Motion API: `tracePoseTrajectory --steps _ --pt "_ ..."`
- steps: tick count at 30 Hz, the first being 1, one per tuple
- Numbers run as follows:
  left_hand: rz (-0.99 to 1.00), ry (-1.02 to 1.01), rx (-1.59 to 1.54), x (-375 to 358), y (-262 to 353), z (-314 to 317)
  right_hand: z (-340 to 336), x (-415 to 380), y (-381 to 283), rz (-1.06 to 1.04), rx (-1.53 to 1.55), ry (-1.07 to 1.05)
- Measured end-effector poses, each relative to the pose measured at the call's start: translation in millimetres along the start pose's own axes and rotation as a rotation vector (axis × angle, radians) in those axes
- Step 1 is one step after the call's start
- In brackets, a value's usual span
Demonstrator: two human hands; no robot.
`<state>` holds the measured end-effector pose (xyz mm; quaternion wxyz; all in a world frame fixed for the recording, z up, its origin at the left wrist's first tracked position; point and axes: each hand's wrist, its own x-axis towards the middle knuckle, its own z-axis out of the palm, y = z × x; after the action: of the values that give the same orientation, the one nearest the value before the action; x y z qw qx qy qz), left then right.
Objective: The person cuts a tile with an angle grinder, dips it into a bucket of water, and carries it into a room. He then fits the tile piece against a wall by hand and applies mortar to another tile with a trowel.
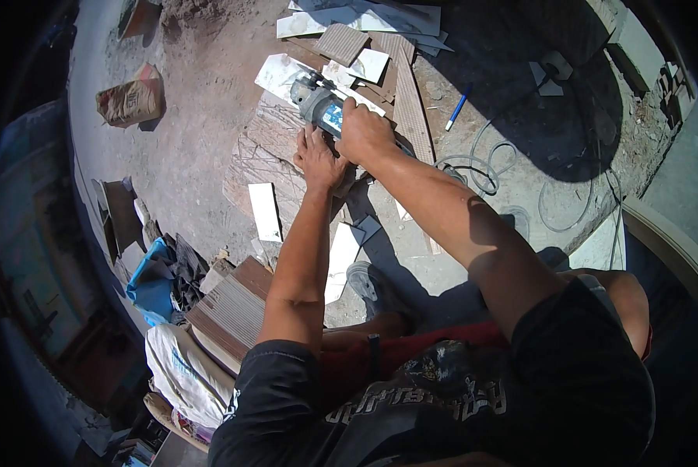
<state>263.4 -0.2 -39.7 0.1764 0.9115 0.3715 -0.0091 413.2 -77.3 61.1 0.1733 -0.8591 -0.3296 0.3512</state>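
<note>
My right hand (367, 134) is closed around the body of an angle grinder (327, 115), whose grey head points up and to the left. Just below the tool, my left hand (319, 161) rests with its fingers stretched out over a scored, cut-marked board (265, 144). Beyond the grinder head lies a white tile (277, 74) with a dusty surface. The tool's disc, and its contact with any tile, cannot be made out from here.
Tile offcuts (343, 44) lie piled at the top. A blue-and-white marker (458, 107) and a looped cord (489, 167) lie to the right. White tile strips (264, 212) are nearby. A paper sack (131, 100) stands at left, a shoe (364, 282) below.
</note>
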Motion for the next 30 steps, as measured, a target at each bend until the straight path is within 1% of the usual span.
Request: tracePoseTrajectory --steps 24,28,30 --pt "-0.007 -0.012 -0.002 -1.9 1.5 -2.3 -2.3 -1.2 1.0 0.005 -0.03 -0.032" --pt "-0.008 -0.019 0.019 -0.4 1.9 -2.8 3.0 -1.1 4.2 -0.018 -0.04 0.022" --pt "-0.014 -0.019 0.029 -1.5 2.0 -2.2 1.5 -3.3 5.2 -0.002 -0.045 -0.01"
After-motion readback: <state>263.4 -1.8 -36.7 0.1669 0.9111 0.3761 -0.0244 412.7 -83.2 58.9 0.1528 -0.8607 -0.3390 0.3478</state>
